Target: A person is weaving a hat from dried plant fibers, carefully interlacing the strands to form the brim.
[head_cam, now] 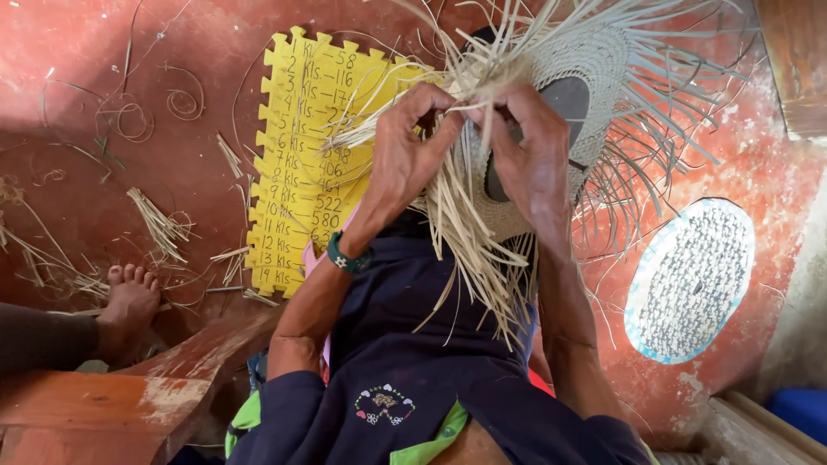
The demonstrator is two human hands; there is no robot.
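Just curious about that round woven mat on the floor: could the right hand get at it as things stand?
Probably not right away. The right hand is pinching straw strands on the half-woven hat, together with the left hand. The round mat lies apart on the floor, nothing covering it.

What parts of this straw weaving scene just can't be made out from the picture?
- Head view: fingertips of the left hand and right hand are buried in straw strands.
- The woven piece is cut off by the top edge.
- Another person's foot: the body lies beyond the left edge.
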